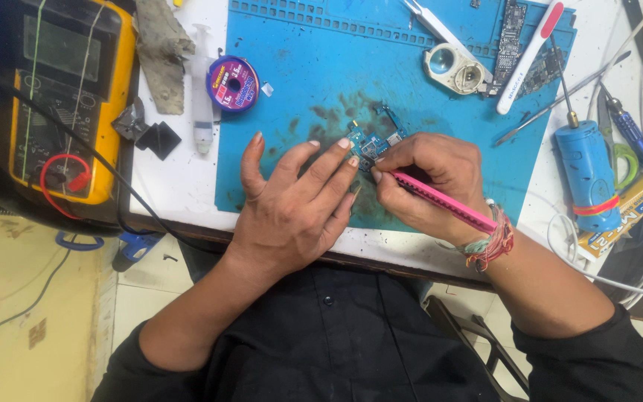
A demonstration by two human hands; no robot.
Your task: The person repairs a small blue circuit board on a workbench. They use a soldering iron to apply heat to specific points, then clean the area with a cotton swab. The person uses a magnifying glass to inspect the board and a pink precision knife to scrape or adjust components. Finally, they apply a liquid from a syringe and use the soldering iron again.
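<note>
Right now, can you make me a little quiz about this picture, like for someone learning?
1. True or false: the right hand holds a pink tool.
2. What do the left hand's fingertips touch? A) the spool B) the small board C) the meter
3. What colour is the mat under the board?

Key
1. True: the right hand grips the pink tool, tip at the board.
2. B: the fingertips rest at the board's edge.
3. Blue.
</note>
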